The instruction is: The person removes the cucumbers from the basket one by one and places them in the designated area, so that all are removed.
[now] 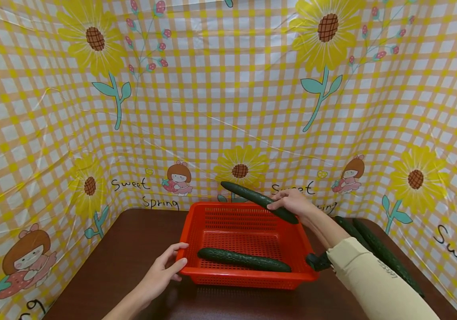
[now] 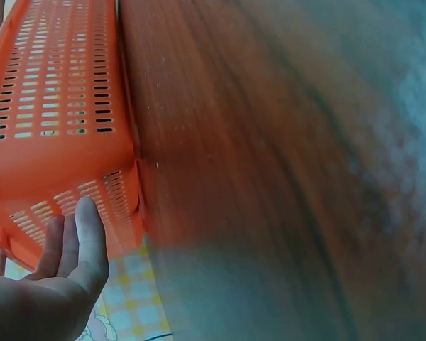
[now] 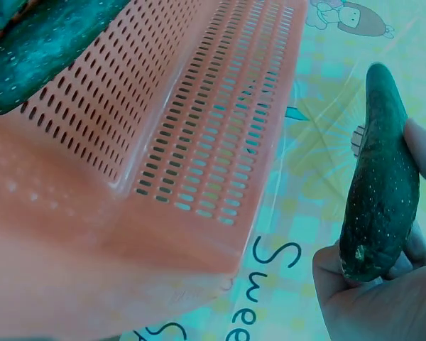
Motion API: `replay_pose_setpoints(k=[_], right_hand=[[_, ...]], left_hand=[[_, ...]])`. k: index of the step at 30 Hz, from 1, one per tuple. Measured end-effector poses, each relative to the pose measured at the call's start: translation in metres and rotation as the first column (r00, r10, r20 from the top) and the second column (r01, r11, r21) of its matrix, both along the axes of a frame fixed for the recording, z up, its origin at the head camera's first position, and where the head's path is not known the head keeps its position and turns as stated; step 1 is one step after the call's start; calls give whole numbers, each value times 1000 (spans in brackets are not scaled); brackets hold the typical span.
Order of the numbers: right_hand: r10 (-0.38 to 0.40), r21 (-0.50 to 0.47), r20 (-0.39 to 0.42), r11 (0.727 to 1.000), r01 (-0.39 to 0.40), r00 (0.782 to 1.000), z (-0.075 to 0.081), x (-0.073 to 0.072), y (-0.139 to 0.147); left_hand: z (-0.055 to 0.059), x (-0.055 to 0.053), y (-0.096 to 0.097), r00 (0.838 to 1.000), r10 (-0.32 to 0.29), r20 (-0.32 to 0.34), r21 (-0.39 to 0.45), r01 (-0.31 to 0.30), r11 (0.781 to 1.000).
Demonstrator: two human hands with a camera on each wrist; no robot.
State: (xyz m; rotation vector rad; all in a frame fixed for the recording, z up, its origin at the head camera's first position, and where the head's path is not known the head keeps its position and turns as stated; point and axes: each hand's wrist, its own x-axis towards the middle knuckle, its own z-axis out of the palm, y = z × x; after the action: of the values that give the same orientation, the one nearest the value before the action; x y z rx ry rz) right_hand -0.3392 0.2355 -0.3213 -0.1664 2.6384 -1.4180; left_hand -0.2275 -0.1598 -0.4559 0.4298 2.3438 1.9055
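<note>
My right hand (image 1: 294, 203) grips a dark green cucumber (image 1: 248, 193) near one end, raised over the back right of a red plastic basket (image 1: 248, 276). In the right wrist view this cucumber (image 3: 382, 170) stands nearly upright between thumb and fingers, outside the basket's outline. Another cucumber (image 1: 244, 259) lies lengthwise inside the basket along the front wall. At the basket's left front corner, my left hand (image 1: 160, 272) holds the rim with thumb and index finger over it. Its other fingers (image 2: 91, 231) reach below the rim beside the slotted outer wall.
More cucumbers (image 1: 388, 255) lie on the dark brown table (image 1: 132, 249) at the right, partly hidden by my right sleeve (image 1: 372, 280). A checked sunflower cloth (image 1: 228, 102) hangs close behind the basket and along both sides. A black device (image 1: 318, 262) sits at my right wrist.
</note>
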Motion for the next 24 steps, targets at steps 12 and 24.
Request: replay_pose_setpoints(k=[12, 24], right_hand=[[-97, -54, -21, 994, 96, 995, -3, 13, 20], [-180, -78, -13, 981, 179, 984, -5, 28, 35]], left_hand=[[-1, -1, -2, 1000, -2, -2, -4, 2, 1000], [-1, -2, -1, 1000, -2, 4, -3, 2, 1000]])
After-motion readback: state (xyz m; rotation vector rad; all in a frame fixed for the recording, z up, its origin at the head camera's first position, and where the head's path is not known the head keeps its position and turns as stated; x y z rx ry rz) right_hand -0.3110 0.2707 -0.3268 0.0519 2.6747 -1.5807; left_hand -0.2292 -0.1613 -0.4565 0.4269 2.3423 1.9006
